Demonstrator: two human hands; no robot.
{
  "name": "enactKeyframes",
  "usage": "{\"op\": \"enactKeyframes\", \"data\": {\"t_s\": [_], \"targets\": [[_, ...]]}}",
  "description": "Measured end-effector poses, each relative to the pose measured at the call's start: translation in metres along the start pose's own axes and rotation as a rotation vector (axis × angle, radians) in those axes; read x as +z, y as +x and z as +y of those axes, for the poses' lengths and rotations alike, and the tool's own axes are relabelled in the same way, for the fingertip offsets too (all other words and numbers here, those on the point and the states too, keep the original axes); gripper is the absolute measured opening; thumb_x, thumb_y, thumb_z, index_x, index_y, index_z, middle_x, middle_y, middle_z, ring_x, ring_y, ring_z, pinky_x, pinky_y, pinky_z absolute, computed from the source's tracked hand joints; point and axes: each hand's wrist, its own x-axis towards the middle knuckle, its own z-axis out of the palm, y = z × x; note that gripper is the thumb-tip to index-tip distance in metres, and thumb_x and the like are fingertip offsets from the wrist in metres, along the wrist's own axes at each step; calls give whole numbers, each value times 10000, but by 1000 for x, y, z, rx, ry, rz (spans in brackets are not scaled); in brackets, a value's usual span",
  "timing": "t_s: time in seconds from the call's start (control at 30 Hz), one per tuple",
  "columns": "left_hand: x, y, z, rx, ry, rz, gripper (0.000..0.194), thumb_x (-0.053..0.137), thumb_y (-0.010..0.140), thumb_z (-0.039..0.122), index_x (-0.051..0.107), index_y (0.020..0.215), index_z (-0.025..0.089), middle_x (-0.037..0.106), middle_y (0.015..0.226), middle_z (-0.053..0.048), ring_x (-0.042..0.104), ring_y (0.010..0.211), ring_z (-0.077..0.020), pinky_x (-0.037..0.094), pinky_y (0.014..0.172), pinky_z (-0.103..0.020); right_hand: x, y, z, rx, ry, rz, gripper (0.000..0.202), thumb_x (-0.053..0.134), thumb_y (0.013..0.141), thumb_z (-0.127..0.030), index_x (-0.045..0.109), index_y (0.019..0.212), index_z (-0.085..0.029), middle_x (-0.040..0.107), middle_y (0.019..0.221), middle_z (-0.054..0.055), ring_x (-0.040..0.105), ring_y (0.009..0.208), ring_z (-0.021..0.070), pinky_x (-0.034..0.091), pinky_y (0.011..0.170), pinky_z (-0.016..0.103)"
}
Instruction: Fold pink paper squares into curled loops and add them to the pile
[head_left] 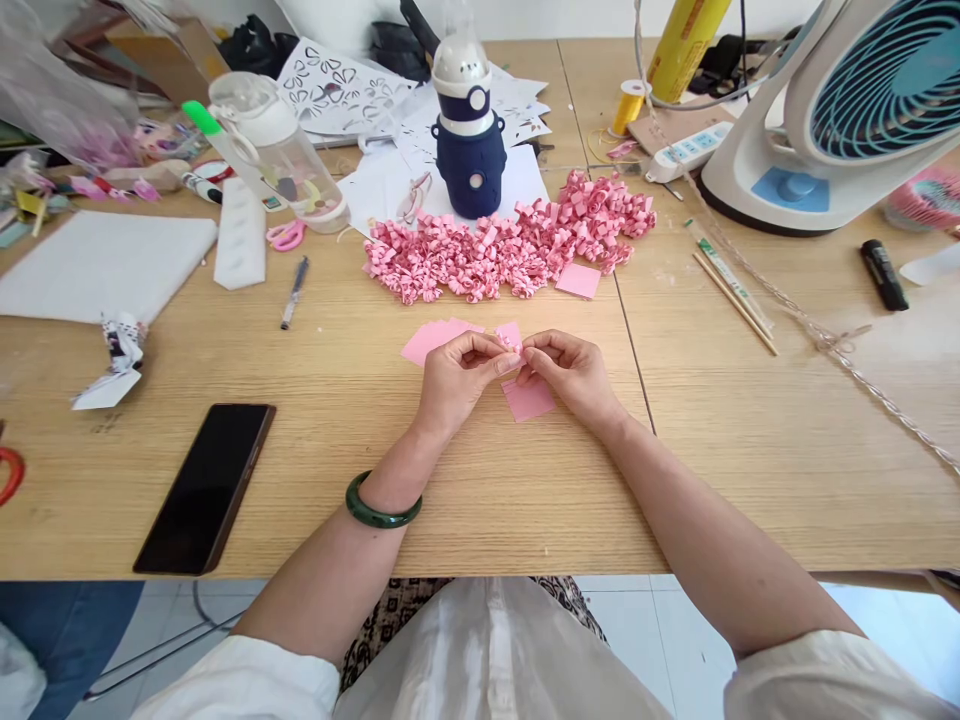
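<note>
My left hand (pixel 466 372), with a dark green bangle (pixel 384 518) at its wrist, pinches a small curled pink paper strip (pixel 511 343) between thumb and fingers. From the other side my right hand (pixel 568 372) meets it, thumb and forefinger closed on the same bit of paper. Fingertips hide part of the strip. Just below lies a square pink paper (pixel 529 400) on the table, and a fanned stack of pink paper sheets (pixel 437 338) rests left of my hands. Beyond them spreads a long heap of curled pink paper pieces (pixel 480 255), with a pink pad (pixel 578 281) at its front.
A dark blue bottle (pixel 471 160) stands behind the heap, a clear bottle (pixel 289 165) to its left. A phone (pixel 206 488) lies near the front edge. At right are a fan (pixel 795 130), thin sticks (pixel 739 305), a twisted cord (pixel 862 375) and a black marker (pixel 883 275).
</note>
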Motion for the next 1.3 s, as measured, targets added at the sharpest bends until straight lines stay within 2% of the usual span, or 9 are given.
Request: {"op": "enactKeyframes", "data": {"t_s": [0.17,0.27,0.33,0.43,0.6,0.77,0.93,1.03,1.3], "targets": [[0,1,3,29,47,-3,298,907,627,388,712,727,186,714,805,-24,671,797,-165,564,792,-314,0,0,1,7,-2,-16,322,807,737,-466,675,821,-185,698,664,-8,631,568,111,547,601,260],[1,0,6,23,18,-34,367,912,616,421,743,846,189,736,927,-44,691,864,-176,564,849,-324,-1,1,1,1,2,12,300,794,753,-452,671,811,-184,692,638,-10,627,559,109,544,598,255],[1,-1,9,36,19,-32,340,832,730,469,769,920,194,749,1013,-66,700,952,-191,549,915,-334,-1,1,1,-2,1,43,289,782,764,-448,668,804,-185,691,633,-8,635,565,114,548,606,259],[1,-3,11,66,44,-24,299,679,883,472,797,927,201,768,1036,-73,695,1051,-206,520,995,-348,-2,2,1,-9,-6,83,299,774,767,-462,664,804,-186,693,634,-5,645,574,122,556,615,268],[1,-3,9,121,127,-60,171,771,805,331,810,934,226,779,1018,-55,699,1032,-207,542,959,-343,-2,3,1,-12,4,69,331,784,756,-485,658,796,-181,696,636,-3,643,570,116,558,613,261],[0,-2,4,187,176,-45,116,730,839,257,813,920,250,780,985,-35,701,997,-180,540,957,-331,-1,2,1,-10,2,60,325,790,753,-477,669,799,-179,697,640,-1,634,561,110,560,611,258],[1,-2,4,144,162,4,53,801,752,261,791,793,229,758,882,-34,697,906,-188,562,890,-342,0,1,-1,-1,-4,26,338,792,741,-496,669,808,-188,694,648,-6,631,562,115,565,607,267],[1,-1,4,88,120,30,127,853,686,282,759,738,213,740,844,-27,690,848,-187,572,829,-334,2,0,-2,-2,3,-9,317,781,753,-482,673,814,-190,701,673,-4,634,572,113,571,621,270],[-3,2,0,14,109,-29,210,851,688,320,692,753,200,690,790,4,655,758,-158,542,768,-294,0,-2,1,38,37,-107,203,723,810,-353,675,895,-175,718,717,0,667,626,113,566,674,269]]}}
